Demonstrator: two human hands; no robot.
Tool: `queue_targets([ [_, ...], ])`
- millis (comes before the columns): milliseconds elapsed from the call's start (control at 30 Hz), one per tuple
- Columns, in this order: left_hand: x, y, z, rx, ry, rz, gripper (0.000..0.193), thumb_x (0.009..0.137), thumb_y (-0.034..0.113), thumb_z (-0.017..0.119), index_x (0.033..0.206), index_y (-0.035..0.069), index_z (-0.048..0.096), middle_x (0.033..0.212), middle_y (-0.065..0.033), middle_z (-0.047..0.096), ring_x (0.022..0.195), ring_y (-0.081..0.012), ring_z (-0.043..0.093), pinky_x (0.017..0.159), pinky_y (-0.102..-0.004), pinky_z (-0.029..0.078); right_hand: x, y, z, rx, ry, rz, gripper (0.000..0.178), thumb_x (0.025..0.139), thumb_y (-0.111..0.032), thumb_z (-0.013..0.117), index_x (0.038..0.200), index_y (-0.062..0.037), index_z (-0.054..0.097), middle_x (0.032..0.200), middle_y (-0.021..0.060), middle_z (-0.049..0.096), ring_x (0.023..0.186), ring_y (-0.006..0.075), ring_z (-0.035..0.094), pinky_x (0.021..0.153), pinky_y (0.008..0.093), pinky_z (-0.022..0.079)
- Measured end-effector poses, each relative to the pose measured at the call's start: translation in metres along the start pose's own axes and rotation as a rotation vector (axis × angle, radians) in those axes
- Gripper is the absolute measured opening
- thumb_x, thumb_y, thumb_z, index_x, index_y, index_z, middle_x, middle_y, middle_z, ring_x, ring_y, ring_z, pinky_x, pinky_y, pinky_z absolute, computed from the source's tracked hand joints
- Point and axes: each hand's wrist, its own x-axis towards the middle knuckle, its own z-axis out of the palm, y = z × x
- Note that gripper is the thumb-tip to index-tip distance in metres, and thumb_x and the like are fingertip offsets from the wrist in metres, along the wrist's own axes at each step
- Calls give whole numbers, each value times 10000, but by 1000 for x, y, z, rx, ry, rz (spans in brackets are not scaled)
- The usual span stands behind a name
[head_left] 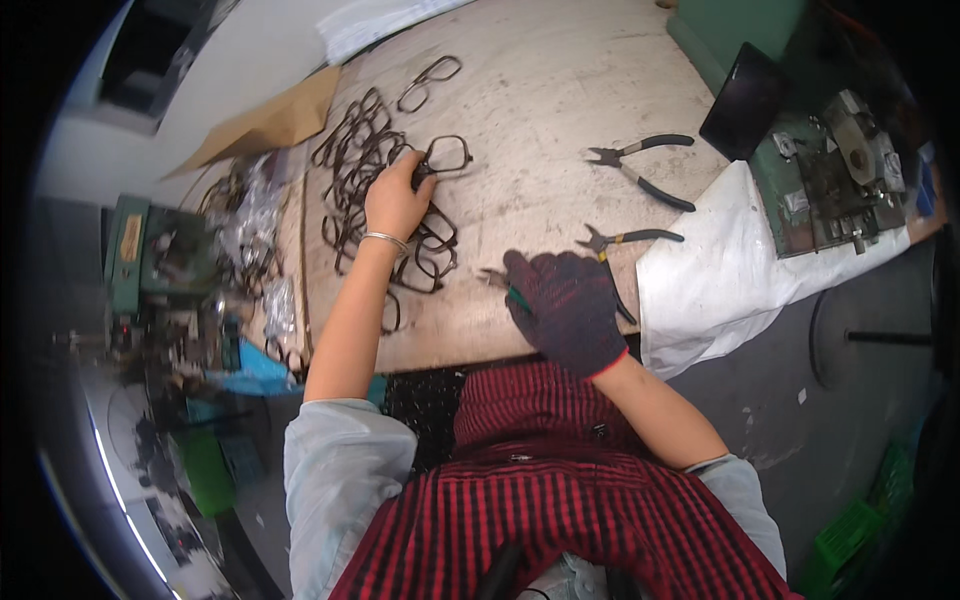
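- While the left hand [398, 200] lies over the pile of dark eyeglass frames [372, 150], best handling, as judged: one frame at a time, taken by the rim and eased clear toward the middle of the desk [540, 130] – overlapping rims could snag and drag neighbours along.
- Tool care, as judged: tips of the small green-handled pliers [518, 298] kept off the lenses or rims until the piece is steadied, then brought in square rather than at a slant.
- Left hand, bare: arm reaching up along the desk's left side; fingers bent, thumb and forefinger slightly parted about a single eyeglass frame [447, 137]; firmness of hold cannot be told.
- Right hand [570, 310], dark glove with red cuff: above the desk's near edge, fingers curled closed round the pliers, their tips pointing left toward the pile.
- Eyeglass frames, location: heaped along the desk's left edge, one stray [425, 80] nearer the far edge.
- Spare pliers, two: a black-handled pair [617, 158] toward the right edge; a yellow-and-black pair [600, 241] just beyond the glove – beside the white sheet [710, 270] draped over that edge.
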Motion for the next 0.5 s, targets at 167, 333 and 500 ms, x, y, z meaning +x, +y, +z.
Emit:
queue_targets([
  [167, -57, -20, -27, -670, 765, -106, 305, 1050, 258, 639, 1216, 3, 625, 1047, -102, 730, 879, -183, 673, 831, -365, 544, -4, 2, 4, 48, 60, -113, 436, 879, -323, 705, 1249, -95, 666, 926, 102, 665, 836, 294, 635, 706, 465, 478],
  [333, -179, 47, -89, -1466, 539, -399, 375, 1139, 386, 464, 1056, 53, 616, 715, -21, 527, 690, -141, 508, 653, -282, 398, -8, 19, 0, 377, 202, -115, 390, 880, -241, 731, 1232, -77, 705, 939, 111, 681, 858, 329, 658, 766, 448, 511],
  [500, -286, 108, -58, -1406, 57, -950, 455, 1103, 356, 472, 923, 13, 711, 513, 9, 495, 408, -92, 383, 420, -252, 293, -5, 26, -34, 2328, 64, 726, 411, 1013, -313, 655, 1369, -113, 613, 1227, 161, 671, 1082, 283, 656, 1087, 513, 472],
])
